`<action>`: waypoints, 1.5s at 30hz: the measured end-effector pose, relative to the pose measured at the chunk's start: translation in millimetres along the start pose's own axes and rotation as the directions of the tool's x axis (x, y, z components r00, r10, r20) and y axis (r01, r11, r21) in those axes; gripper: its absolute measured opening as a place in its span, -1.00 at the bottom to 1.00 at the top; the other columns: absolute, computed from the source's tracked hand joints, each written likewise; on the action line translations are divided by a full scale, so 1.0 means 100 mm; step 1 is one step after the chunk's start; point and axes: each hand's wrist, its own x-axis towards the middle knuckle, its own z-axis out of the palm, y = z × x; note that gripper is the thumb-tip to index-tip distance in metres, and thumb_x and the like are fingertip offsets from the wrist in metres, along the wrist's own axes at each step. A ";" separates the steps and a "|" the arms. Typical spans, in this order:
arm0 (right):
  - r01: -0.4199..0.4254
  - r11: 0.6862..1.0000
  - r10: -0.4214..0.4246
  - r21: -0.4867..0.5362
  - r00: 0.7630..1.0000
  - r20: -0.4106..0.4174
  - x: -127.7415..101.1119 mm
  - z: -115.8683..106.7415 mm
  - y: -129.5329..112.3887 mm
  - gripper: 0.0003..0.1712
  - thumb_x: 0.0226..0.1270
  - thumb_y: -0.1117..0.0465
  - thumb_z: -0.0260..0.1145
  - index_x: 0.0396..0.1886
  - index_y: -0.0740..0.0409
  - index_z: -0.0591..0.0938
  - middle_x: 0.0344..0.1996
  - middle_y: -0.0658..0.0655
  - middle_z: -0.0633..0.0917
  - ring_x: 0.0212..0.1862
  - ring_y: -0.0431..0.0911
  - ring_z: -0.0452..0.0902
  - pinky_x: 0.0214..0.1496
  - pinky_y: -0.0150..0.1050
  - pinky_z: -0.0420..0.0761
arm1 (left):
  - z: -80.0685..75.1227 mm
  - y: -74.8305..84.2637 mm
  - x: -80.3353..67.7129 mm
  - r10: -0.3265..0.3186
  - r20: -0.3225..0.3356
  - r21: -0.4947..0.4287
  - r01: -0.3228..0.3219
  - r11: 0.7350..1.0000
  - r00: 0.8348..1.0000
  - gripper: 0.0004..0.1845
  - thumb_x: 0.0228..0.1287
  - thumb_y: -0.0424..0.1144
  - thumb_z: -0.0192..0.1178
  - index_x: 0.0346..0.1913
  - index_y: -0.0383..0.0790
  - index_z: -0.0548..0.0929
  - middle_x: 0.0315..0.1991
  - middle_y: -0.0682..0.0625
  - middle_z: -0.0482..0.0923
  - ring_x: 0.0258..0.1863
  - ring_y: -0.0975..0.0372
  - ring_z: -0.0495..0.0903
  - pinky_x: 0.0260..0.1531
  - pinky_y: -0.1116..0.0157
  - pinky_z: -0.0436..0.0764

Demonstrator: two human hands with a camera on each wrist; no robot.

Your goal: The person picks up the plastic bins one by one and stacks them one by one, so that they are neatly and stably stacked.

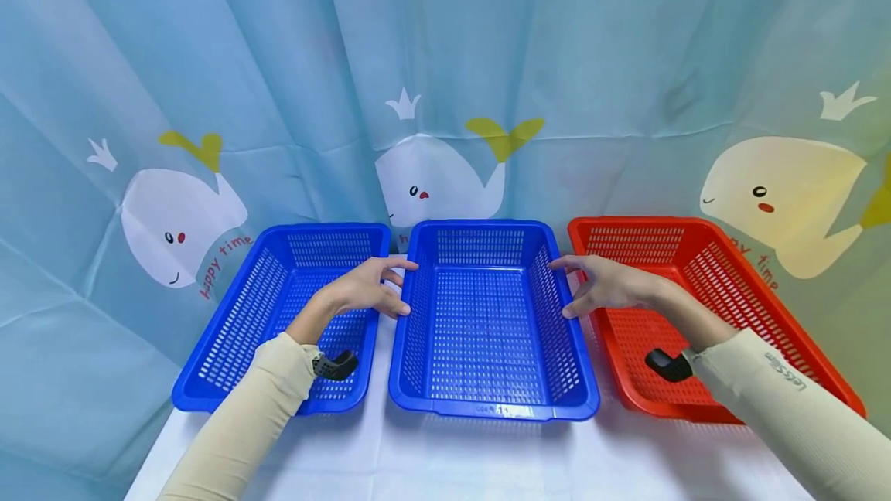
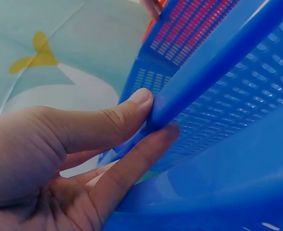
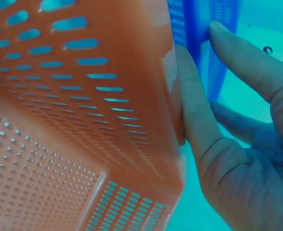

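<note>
Three baskets, head view: perforated plastic trays side by side on the white counter, all empty; the middle blue basket sits between the left blue basket and the red basket.
Left wrist: left hand pinches the middle basket's rim between thumb and fingers.
Right wrist: right hand clasps its opposite rim, fingers against the red basket.

A white worktop carries three perforated plastic baskets in a row: a blue left basket, a blue middle basket just beside it, and a red basket on the right.

middle basket: blue | left basket: blue | right basket: red | curtain: light blue, white whales
</note>
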 end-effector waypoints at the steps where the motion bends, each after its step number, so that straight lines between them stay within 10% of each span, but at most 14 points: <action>1: 0.001 1.000 -0.001 -0.003 1.000 -0.002 0.00 0.00 0.00 0.03 0.10 0.20 0.53 0.49 0.26 0.16 0.20 0.38 0.40 -0.20 -0.01 0.66 -0.11 -0.02 0.69 | 0.00 0.00 0.00 0.001 -0.001 0.001 -0.001 1.000 1.000 -0.16 0.05 -0.40 0.47 0.42 -0.07 0.35 0.19 -0.28 0.34 -0.33 0.06 0.74 -0.17 0.03 0.69; 18: 0.035 0.997 -0.042 -0.064 0.994 -0.104 -0.04 -0.04 0.02 0.03 0.11 0.12 0.52 0.52 0.12 0.18 0.36 0.38 0.26 0.20 0.28 0.40 0.03 0.08 0.62 | 0.00 0.03 -0.05 0.026 -0.033 -0.111 -0.029 0.993 0.999 -0.12 0.05 -0.44 0.45 0.45 -0.01 0.32 0.32 -0.29 0.24 -0.33 -0.02 0.74 -0.24 -0.05 0.68; 32: 0.096 0.994 -0.088 0.049 0.985 -0.149 -0.19 -0.14 -0.09 0.01 0.11 0.05 0.53 0.52 -0.03 0.21 0.27 0.29 0.35 -0.16 0.03 0.67 -0.06 0.01 0.68 | -0.09 0.14 -0.31 0.076 -0.053 -0.166 -0.084 0.982 0.996 -0.17 0.14 -0.37 0.41 0.45 0.10 0.30 0.33 -0.19 0.19 -0.25 -0.07 0.72 -0.14 -0.05 0.66; 45: 0.135 0.988 -0.117 0.080 0.972 -0.203 -0.37 -0.26 -0.30 0.05 0.06 -0.03 0.54 0.52 -0.18 0.21 -0.26 0.23 0.62 -0.17 0.19 0.60 -0.01 -0.03 0.60 | -0.21 0.38 -0.52 0.120 -0.087 -0.211 -0.136 0.968 0.989 -0.16 0.15 -0.47 0.37 0.46 0.10 0.30 0.33 -0.16 0.18 -0.19 -0.05 0.68 -0.19 -0.01 0.68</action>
